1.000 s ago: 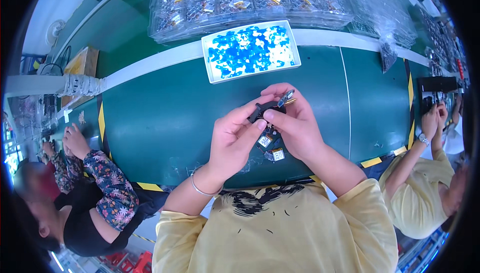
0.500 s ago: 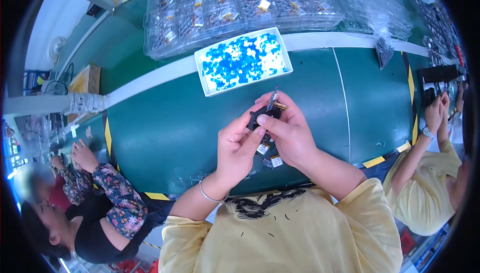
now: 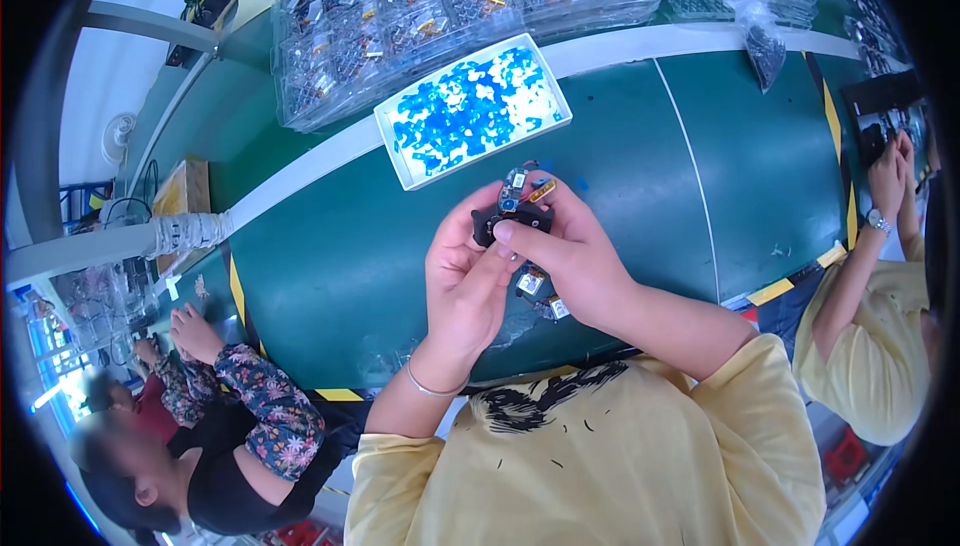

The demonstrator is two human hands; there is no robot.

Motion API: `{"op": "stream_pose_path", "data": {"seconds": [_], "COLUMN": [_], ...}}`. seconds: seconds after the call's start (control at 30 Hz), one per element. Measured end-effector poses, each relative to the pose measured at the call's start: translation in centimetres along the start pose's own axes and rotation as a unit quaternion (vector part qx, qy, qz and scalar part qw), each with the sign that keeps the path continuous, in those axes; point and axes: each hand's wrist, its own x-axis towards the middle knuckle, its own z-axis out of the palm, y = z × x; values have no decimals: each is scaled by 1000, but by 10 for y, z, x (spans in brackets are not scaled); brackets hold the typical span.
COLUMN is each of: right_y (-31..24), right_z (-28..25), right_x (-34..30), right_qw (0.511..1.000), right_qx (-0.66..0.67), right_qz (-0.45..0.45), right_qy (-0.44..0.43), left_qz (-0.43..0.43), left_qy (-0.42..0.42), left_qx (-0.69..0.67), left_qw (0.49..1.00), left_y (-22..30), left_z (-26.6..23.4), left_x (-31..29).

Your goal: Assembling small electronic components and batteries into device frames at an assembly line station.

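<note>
Black part: here it is, point(image 3: 484, 228) mid-pic over the green table point(image 3: 330, 281), pinched btwn both hands, clear of the surface by the look of it.
L hand: point(image 3: 463, 284) fingers curled in, thumb up vs. the near side, almost no gap, firm on the part's left end.
R hand: point(image 3: 572, 248) thumb laid across the front, fingers bent behind; closed on the right end, though the tips behind are hidden.
Board: point(image 3: 510, 204) sticks up past the part's far edge, thin wire at top, gold strip point(image 3: 543, 190) leaning next to it by the R index.
Cells: two, silvery, one point(image 3: 531, 283) just under the hands, other point(image 3: 558, 307) nearer the body; on the table or hanging, can't tell.
White tray: point(image 3: 490, 151) beyond the hands, full of blue bits point(image 3: 455, 111); stacked clear trays point(image 3: 400, 36) behind it.
Slip risk: thumbs crowd a v. small spot; if one rolls off, part prob. tips or drops.
Wire risk: board stands unsupported, so a brush from the R index could bend it or strain the wire.
Snag risk: cells sit close below; a low wrist might catch them.
</note>
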Motion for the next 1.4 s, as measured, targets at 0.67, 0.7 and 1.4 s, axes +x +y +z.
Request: {"op": "stream_pose_path", "data": {"seconds": [0.67, 0.7, 1.4], "right_y": [6, 6, -18], "right_z": [4, 4, -29], "right_x": [-2, -2, 6], "right_qw": [998, 998, 995], "right_qx": [67, 70, -66], "right_qz": [8, 6, -22], "right_qy": [6, 3, -66], "left_qz": [94, 107, -34], "left_qy": [35, 37, 39], "left_qx": [218, 235, 107], "left_qw": [971, 966, 993], "left_y": [-20, -21, 8], "left_z": [-6, -6, -21], "left_x": [-4, -4, 11]}}
